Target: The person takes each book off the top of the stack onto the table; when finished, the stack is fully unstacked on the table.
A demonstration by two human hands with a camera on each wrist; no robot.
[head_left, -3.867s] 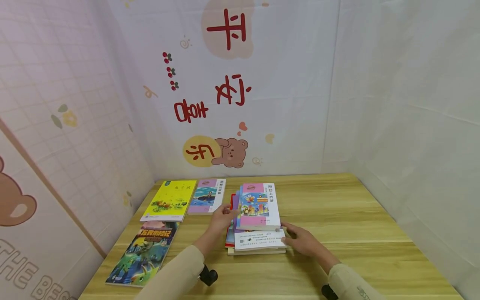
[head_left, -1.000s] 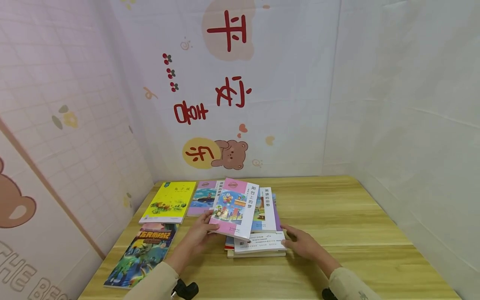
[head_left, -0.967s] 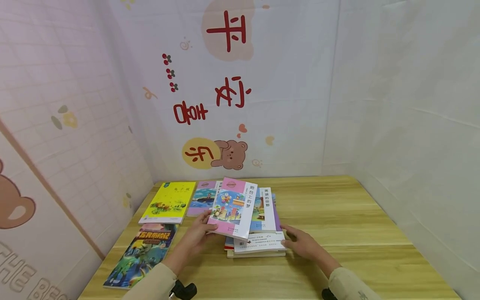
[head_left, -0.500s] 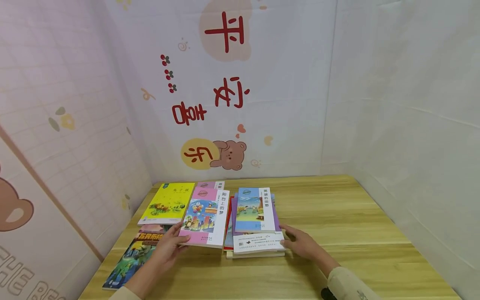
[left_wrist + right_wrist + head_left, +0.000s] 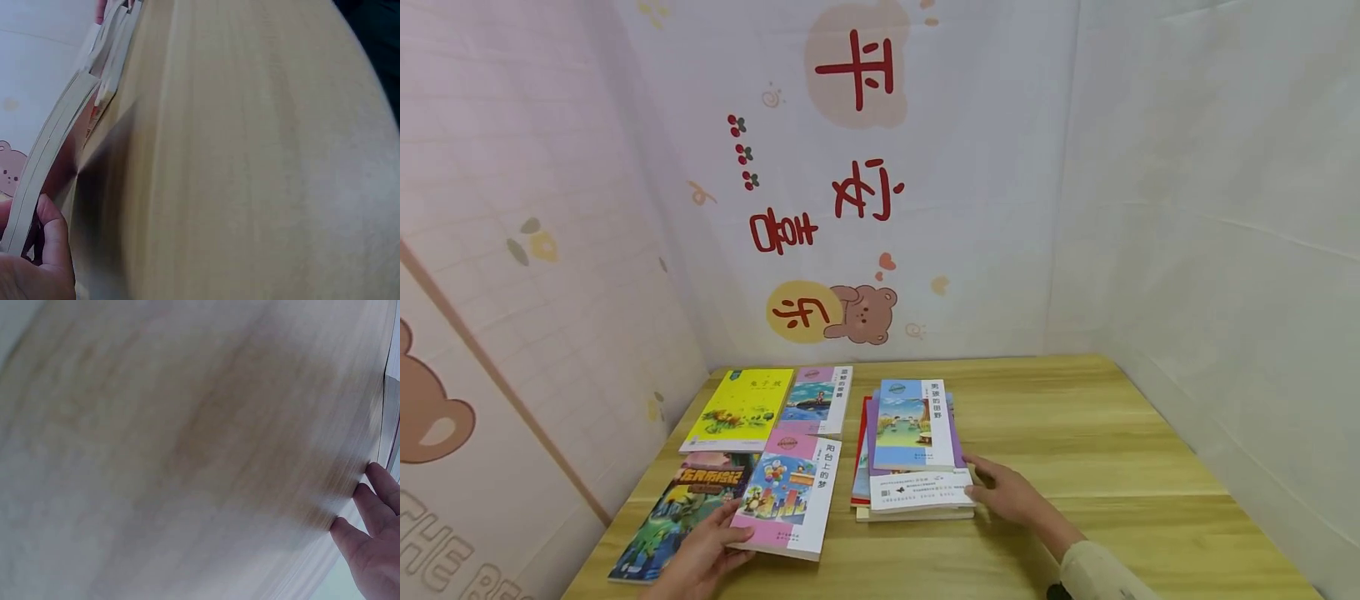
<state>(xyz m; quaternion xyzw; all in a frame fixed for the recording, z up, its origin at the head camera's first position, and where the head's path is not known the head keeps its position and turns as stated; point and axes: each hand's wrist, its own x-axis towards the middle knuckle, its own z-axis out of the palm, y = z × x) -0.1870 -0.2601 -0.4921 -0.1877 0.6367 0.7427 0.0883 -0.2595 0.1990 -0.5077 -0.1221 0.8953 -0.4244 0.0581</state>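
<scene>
My left hand (image 5: 703,546) pinches the left edge of a pink-and-white paperback book (image 5: 786,492), thumb on the cover and fingers beneath. In the left wrist view the book is lifted off the table and casts a dark shadow. It overlaps the right side of a dark green comic-style book (image 5: 688,508) in the head view. At the centre is a stack of books, topped by a blue-and-white book (image 5: 910,425); a white back cover (image 5: 917,492) shows below it. My right hand (image 5: 1011,496) touches the stack's right side with its fingertips, fingers fairly straight in the right wrist view.
A yellow book (image 5: 741,408) and a pink-and-white book with a sea picture (image 5: 816,400) lie side by side at the back left. Purple and red book edges stick out of the stack. White cloth walls (image 5: 985,208) stand around the wooden table (image 5: 1075,433).
My left hand has taken the pink-and-white book off the stack and carried it left and toward me. The blue-and-white book is now exposed on top. My right hand has stayed at the stack.
</scene>
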